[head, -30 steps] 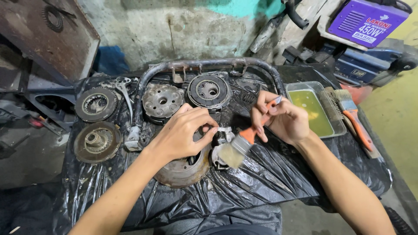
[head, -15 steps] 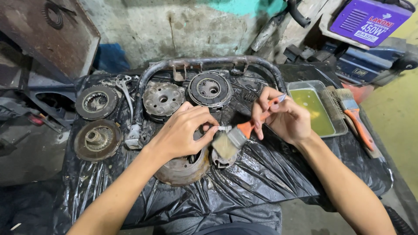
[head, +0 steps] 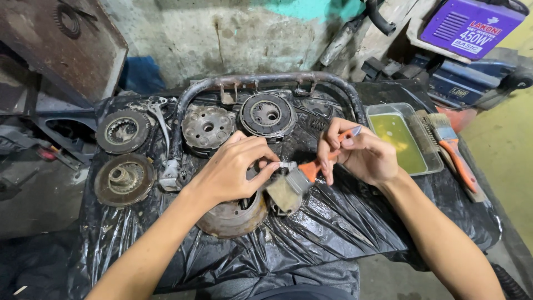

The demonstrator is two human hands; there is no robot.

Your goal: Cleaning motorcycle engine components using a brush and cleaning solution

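Two hands work over a rusty round clutch part [head: 233, 214] lying on black plastic sheeting [head: 344, 233]. Left hand [head: 230, 169] pinches a small metal piece [head: 287, 165] at the fingertips. Right hand [head: 361, 155] grips an orange-handled paintbrush [head: 297, 183] (bristles down, touching the part). Nearby: tray of yellowish liquid [head: 397, 136].

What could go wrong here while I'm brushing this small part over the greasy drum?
1. The left hand pinches a small metal part by the fingertips; wet with fluid, it might slip onto the black plastic sheet.
2. The right hand works the orange-handled brush close to bare fingers, so fluid likely gets on skin.
3. The tray of yellow-green liquid sits beside the right forearm; a nudge may spill it.
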